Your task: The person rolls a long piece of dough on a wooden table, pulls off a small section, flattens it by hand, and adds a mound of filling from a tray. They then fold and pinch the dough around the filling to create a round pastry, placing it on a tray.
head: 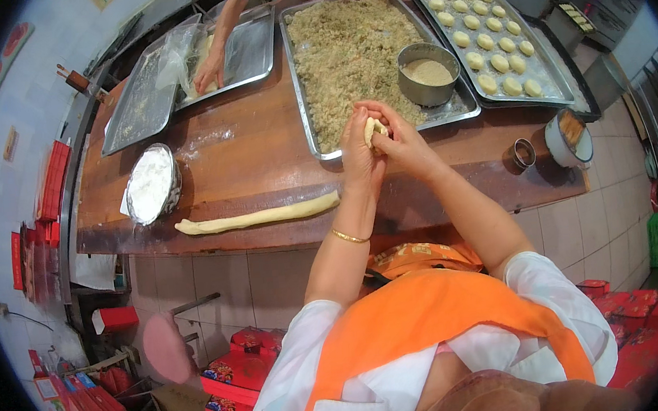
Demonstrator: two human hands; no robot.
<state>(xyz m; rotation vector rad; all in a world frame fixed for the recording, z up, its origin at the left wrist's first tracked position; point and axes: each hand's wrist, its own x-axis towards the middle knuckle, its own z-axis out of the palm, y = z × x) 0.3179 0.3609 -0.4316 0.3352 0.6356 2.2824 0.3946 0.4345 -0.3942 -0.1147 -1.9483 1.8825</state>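
A small piece of pale dough (374, 132) is cupped between my two hands, above the near edge of a metal tray (325, 156) spread with crumbly filling (351, 51). My left hand (356, 141) wraps its left side. My right hand (396, 135) closes on it from the right, with the thumb pressed at the dough. Fingers hide much of the piece, so whether filling sits inside cannot be seen. On the wooden table (232, 173), a long dough rope (259, 216) lies to the left of my forearms. A round metal tin (428, 73) of pale granules stands in the tray's right side.
At right, another tray (553, 83) carries rows of round dough pieces (485, 42). A ring cutter (523, 153) and a white enamel mug (561, 141) stand near the right edge. At left are a flour bowl (152, 184) and trays (139, 113), where a co-worker's hand (210, 72) touches dough.
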